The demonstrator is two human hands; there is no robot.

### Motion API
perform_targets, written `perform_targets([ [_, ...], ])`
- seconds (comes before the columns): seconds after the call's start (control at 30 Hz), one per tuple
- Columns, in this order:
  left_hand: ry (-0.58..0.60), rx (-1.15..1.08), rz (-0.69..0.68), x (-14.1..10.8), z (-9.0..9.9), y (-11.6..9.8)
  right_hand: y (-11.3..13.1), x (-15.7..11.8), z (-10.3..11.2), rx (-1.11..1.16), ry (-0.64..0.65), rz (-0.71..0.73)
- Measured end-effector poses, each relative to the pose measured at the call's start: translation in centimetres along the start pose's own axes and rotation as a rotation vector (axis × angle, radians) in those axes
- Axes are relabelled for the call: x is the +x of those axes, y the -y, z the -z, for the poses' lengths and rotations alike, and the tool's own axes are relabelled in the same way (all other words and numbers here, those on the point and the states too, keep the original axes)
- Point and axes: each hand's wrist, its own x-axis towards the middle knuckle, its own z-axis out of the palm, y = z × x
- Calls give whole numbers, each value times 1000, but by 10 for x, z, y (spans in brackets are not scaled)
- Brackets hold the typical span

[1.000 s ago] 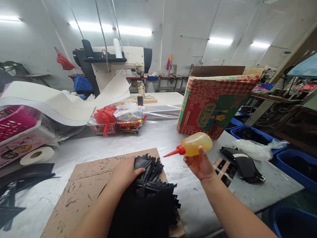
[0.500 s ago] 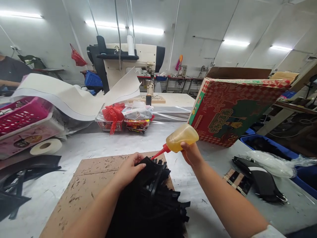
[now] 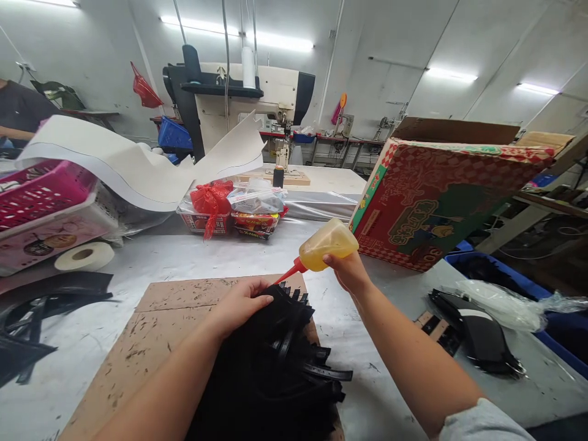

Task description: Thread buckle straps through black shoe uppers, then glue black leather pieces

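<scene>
My right hand [image 3: 348, 269] is closed around a squeeze bottle [image 3: 328, 245] of yellow liquid, tilted so its red nozzle points down and left. The nozzle tip meets the upper edge of a black strap-fringed piece [image 3: 257, 367], right by my left fingers. My left hand [image 3: 245, 303] pinches that top edge between thumb and fingers. Many short black strips stick out along the right side of the black material, which lies on a brown cardboard sheet [image 3: 160, 324] marked with dark smears.
A red printed carton [image 3: 427, 208] leans at the right, beside blue bins [image 3: 487, 269] and a black padded piece [image 3: 487, 337]. Further back stand a sewing machine [image 3: 248, 104] and plastic tubs [image 3: 206, 220]. At left are a pink basket [image 3: 50, 193], a tape roll [image 3: 85, 256] and black pieces [image 3: 37, 318].
The bottle and my right hand have moved slightly left, bringing the nozzle tip along the black edge closer to my left fingers. The camera view has shifted a little.
</scene>
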Motion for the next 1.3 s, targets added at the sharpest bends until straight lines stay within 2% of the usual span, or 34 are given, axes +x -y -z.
perform_targets([
  [0.2,-15,-13,-2,0,0,-1,-6,1,4,2,43,-7],
  [0.7,14,-151,56,-3,-2,-5,8,-5,18,-8,66,-49],
  [0.87,18,-160,47,1,1,0,11,-8,25,-11,75,-86],
  [1.13,54,-237,41,4,3,3,3,-10,43,-13,89,-54],
  [1.3,35,-247,51,3,3,2,6,-12,48,-45,72,-60],
])
